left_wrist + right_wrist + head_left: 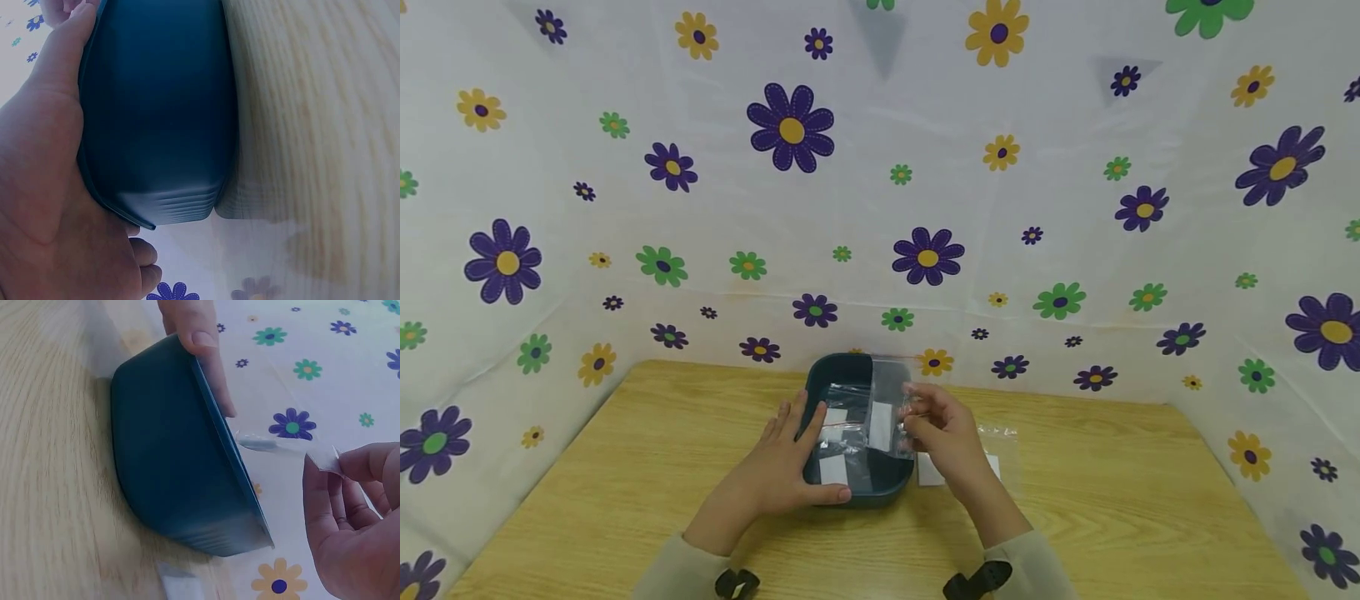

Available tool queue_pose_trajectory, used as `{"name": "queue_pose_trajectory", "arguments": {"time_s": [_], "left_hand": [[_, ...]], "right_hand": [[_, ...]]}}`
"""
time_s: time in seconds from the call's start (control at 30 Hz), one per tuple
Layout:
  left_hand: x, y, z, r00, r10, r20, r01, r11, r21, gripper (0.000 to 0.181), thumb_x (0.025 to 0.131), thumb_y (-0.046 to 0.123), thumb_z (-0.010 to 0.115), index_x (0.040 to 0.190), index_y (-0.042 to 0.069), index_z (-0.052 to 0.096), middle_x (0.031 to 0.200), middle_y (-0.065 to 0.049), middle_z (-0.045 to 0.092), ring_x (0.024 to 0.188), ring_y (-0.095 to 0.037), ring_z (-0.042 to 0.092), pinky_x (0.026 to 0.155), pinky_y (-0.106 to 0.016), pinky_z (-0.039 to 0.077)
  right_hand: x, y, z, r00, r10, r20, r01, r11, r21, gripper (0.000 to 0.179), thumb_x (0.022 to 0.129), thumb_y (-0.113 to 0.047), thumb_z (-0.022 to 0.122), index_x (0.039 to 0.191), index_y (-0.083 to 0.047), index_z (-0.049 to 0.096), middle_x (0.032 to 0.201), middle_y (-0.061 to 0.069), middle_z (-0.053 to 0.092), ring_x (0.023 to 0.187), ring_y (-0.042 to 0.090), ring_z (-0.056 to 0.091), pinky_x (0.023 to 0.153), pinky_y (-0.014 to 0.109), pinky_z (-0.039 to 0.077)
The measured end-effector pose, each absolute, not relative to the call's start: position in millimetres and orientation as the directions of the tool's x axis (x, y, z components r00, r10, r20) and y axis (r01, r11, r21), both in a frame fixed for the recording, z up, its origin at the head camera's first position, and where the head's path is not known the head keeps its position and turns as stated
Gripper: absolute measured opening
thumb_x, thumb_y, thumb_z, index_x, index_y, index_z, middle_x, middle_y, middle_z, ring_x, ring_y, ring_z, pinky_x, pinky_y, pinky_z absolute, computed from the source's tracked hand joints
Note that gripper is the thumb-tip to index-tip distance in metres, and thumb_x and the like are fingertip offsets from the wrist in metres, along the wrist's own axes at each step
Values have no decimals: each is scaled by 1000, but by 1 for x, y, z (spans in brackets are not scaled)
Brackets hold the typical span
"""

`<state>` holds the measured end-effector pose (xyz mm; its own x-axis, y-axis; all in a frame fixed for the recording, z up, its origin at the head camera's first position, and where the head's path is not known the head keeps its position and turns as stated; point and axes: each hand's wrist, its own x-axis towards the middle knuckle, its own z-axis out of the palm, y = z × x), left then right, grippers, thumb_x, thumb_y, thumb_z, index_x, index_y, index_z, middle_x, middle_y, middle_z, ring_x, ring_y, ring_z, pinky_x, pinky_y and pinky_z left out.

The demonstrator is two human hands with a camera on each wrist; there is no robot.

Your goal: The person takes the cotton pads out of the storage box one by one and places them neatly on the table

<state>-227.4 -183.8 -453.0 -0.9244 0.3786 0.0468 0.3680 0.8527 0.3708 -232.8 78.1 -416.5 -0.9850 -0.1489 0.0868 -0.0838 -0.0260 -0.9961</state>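
Observation:
A dark teal plastic basin stands on the table, with clear plastic bags bearing white labels inside it. My left hand rests along its left side, fingers spread over the rim and thumb on the near edge. In the left wrist view, that palm lies against the basin's rim. Over the basin's right side, my right hand pinches a clear zip bag with a white label. The right wrist view shows this bag nearly edge-on between thumb and fingers.
Another clear bag with a white label lies on the table just right of the basin, partly hidden under my right forearm. A white flowered cloth hangs behind the wooden table and at both sides.

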Motion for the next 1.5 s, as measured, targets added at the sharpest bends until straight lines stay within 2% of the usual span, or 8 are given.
{"name": "queue_pose_trajectory", "arguments": {"time_s": [0.33,0.63,1.0,1.5], "left_hand": [[-228,-182,-456,-924,379,45,367,852,373,126,70,87,60,161,12,16,166,-21,-4,151,-49,2,120,-62,12],[-231,-185,-458,-927,372,49,364,859,361,127,69,89,59,161,14,14,167,-20,-5,151,-49,2,119,-63,13],[-228,-184,-452,-926,376,43,365,858,361,125,71,86,60,161,12,16,166,-23,-2,150,-50,3,119,-64,14],[-226,-180,-450,-930,366,27,350,864,362,124,71,84,62,161,13,16,167,-21,-2,151,-49,3,119,-63,13]], "right_hand": [[-225,109,-419,-995,-94,36,-27,-90,-996,39,95,2,60,132,-10,61,110,18,62,95,24,62,76,34,61],[-225,130,-423,-1000,-27,-11,15,-135,-991,38,98,-2,59,134,-15,60,108,8,64,94,19,62,78,30,59],[-229,147,-422,-999,-9,-36,36,-161,-986,39,99,-2,58,137,-7,55,104,2,66,93,17,63,77,29,59],[-227,163,-420,-996,35,-87,80,-177,-981,39,99,-4,58,138,-10,54,103,-2,67,93,14,63,77,28,58]]}}
